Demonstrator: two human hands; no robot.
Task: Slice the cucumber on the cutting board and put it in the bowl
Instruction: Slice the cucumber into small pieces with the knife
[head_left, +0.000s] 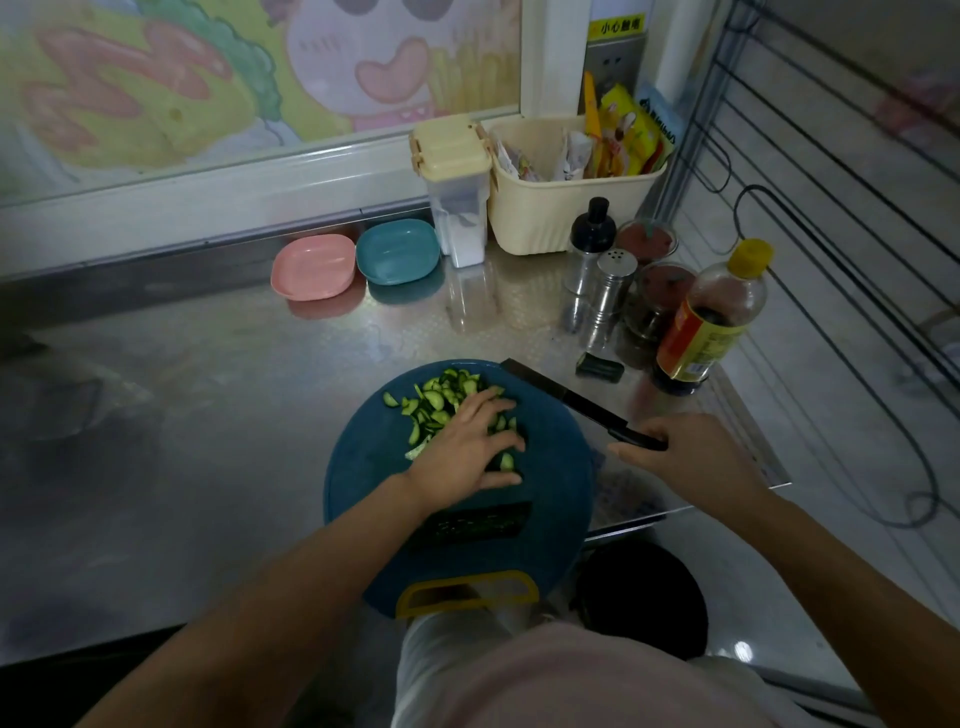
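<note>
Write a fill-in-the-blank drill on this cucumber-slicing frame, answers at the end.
1. The left hand rests on the green cucumber slices, which lie on a dark-teal plastic cutting board whose shape is ____.
2. The right hand grips the long black knife by its ____.
3. The shallow pink bowl and shallow teal bowl by the back wall are both ____.
Answers: round; handle; empty.
</note>
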